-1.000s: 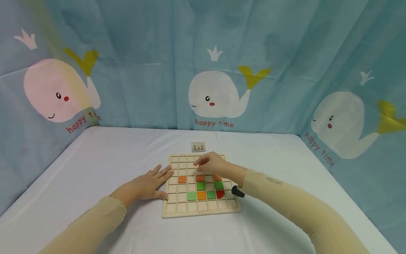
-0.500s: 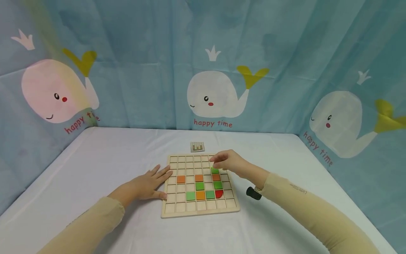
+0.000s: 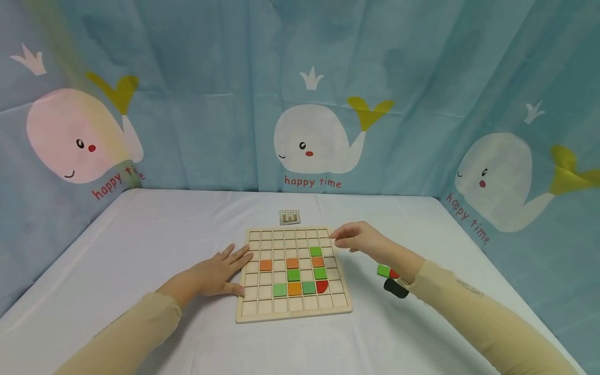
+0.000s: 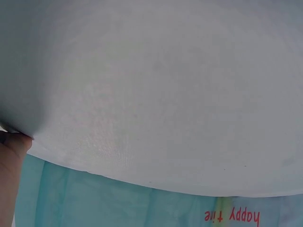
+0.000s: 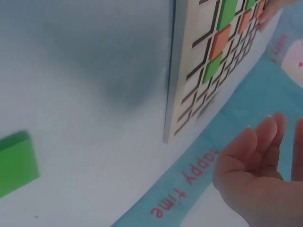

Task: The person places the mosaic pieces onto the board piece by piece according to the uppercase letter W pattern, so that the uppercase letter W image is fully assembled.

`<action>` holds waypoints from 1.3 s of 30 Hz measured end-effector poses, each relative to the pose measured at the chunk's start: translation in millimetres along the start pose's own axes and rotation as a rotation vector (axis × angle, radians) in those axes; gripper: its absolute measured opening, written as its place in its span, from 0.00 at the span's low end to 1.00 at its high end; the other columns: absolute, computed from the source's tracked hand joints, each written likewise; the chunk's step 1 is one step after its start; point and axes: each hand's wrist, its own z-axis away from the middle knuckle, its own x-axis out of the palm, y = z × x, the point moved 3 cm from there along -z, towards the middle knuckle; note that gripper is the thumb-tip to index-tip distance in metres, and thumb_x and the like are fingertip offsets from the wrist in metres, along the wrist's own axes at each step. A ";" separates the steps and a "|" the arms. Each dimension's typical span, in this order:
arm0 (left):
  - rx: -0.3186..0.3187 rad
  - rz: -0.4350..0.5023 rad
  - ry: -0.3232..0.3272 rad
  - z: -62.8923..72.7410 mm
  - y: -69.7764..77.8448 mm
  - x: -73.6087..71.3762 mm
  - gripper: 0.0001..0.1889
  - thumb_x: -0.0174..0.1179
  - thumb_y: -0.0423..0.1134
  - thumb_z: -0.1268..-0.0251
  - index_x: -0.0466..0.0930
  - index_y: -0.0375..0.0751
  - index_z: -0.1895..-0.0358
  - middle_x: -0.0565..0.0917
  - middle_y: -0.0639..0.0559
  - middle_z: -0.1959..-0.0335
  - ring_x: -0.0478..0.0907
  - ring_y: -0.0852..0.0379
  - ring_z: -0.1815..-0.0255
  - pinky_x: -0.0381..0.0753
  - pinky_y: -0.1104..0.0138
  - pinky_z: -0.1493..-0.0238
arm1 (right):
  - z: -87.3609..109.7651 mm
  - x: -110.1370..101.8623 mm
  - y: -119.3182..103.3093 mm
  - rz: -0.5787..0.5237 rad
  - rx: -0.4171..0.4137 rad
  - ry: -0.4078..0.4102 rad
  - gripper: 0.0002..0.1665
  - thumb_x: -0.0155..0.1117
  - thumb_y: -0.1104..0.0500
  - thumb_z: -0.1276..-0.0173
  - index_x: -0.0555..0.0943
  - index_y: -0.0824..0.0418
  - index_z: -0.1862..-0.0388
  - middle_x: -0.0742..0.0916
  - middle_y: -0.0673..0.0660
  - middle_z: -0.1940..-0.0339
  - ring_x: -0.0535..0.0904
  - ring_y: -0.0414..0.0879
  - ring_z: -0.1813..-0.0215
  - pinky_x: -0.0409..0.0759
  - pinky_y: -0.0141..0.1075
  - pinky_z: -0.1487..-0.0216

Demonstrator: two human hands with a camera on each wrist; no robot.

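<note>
A wooden grid board (image 3: pixel 262 315) lies on the white table, with several green and orange square tiles and a red quarter-round tile (image 3: pixel 322 286) in its cells. My left hand (image 3: pixel 211 272) rests at the board's left edge, fingers spread and straight. Just off the board's upper right side is my right hand (image 3: pixel 363 238). In the right wrist view its loosely bent fingers (image 5: pixel 244 146) hold nothing. Nearest to it on the board is a green tile (image 3: pixel 316 251), above an orange tile (image 3: pixel 317 262).
Behind the board lies a small card (image 3: pixel 289 217) with a grid pattern. Right of the board, a loose green tile (image 3: pixel 383 271) and a red piece (image 3: pixel 394 274) are partly hidden by the right arm. A black object (image 3: pixel 396 288) shows by that sleeve. Whale-print curtains surround the table.
My right hand has moved right, from over the board to beyond its edge, uncovering the upper green tile. Loose pieces on the right have come into view. The left hand stays put.
</note>
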 end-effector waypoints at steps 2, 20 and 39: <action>0.000 -0.005 0.000 -0.5 -0.3 0.5 0.51 0.51 0.70 0.39 0.49 0.38 0.23 0.45 0.40 0.21 0.39 0.30 0.24 0.50 0.38 0.31 | 3.3 -5.2 2.0 0.013 0.000 -0.001 0.20 0.63 0.59 0.30 0.80 0.67 0.43 0.82 0.64 0.43 0.76 0.53 0.44 0.73 0.52 0.42; -0.010 -0.008 0.000 0.5 0.5 -0.4 0.50 0.52 0.69 0.40 0.50 0.38 0.23 0.45 0.41 0.21 0.39 0.30 0.24 0.50 0.39 0.31 | 25.5 -50.1 40.0 0.063 0.003 -0.080 0.27 0.62 0.54 0.29 0.75 0.69 0.37 0.77 0.67 0.37 0.74 0.57 0.38 0.73 0.53 0.43; -0.010 0.003 -0.004 -0.6 -0.7 0.0 0.51 0.52 0.70 0.40 0.49 0.39 0.22 0.44 0.42 0.21 0.38 0.31 0.24 0.49 0.39 0.30 | 47.1 -75.0 82.0 0.165 0.059 -0.161 0.23 0.65 0.60 0.34 0.78 0.65 0.40 0.80 0.61 0.45 0.75 0.54 0.46 0.77 0.47 0.47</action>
